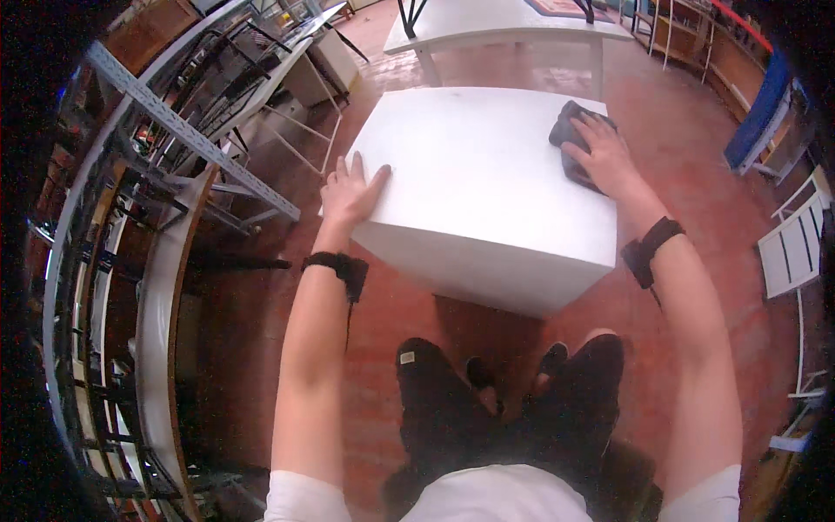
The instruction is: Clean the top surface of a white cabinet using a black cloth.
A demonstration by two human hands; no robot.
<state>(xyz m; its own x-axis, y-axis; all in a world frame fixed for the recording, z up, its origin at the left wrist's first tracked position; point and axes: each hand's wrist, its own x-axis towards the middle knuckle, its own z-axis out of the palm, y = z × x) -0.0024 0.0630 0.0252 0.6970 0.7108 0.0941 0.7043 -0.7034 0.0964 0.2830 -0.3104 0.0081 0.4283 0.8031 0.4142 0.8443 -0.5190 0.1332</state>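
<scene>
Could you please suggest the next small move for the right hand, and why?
Perhaps slide the dark cloth inward across the white box: the right hand rests on the cloth near the right edge, while the left hand touches the opposite edge and could steady the box.

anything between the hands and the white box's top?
Only at the right hand: a dark cloth lies under it, near the top's far right corner. Nothing visible separates the left hand from the white box at its left edge.
</scene>
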